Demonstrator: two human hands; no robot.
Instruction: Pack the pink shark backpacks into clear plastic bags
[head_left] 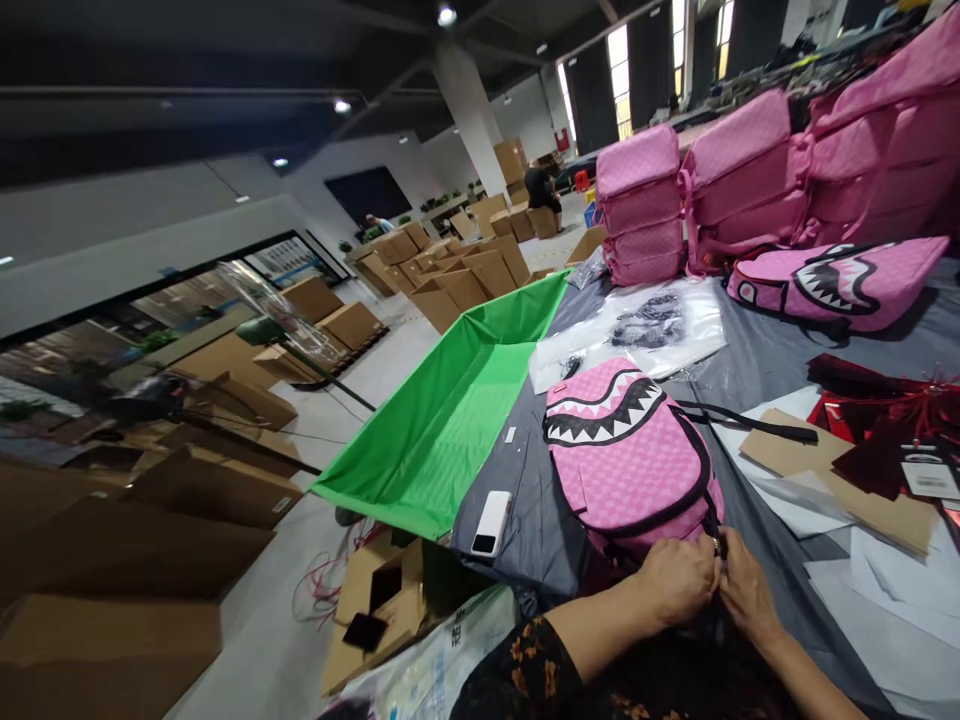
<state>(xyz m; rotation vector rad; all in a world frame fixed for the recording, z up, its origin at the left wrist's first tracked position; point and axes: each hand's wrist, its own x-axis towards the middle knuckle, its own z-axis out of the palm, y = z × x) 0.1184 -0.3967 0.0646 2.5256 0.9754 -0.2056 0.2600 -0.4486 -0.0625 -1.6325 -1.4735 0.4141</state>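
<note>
A pink backpack [626, 455] with a shark-mouth print lies flat on the grey table cover [525, 510] in front of me. Both my hands meet at its near edge. My left hand [675, 580] is closed in a pinch on the bag's near edge by the zipper. My right hand [746, 590] is pinched against it at the same spot, on what looks like the zipper pull. A black strap [750, 422] trails off the bag to the right.
A white phone-like device [491, 522] lies left of the bag. A green fabric bin [450, 410] hangs off the table's left side. Stacked pink backpacks [742, 180], plastic bags [645, 325], card sheets [832, 470] and red items [885, 420] lie beyond. Cardboard boxes [442, 270] cover the floor.
</note>
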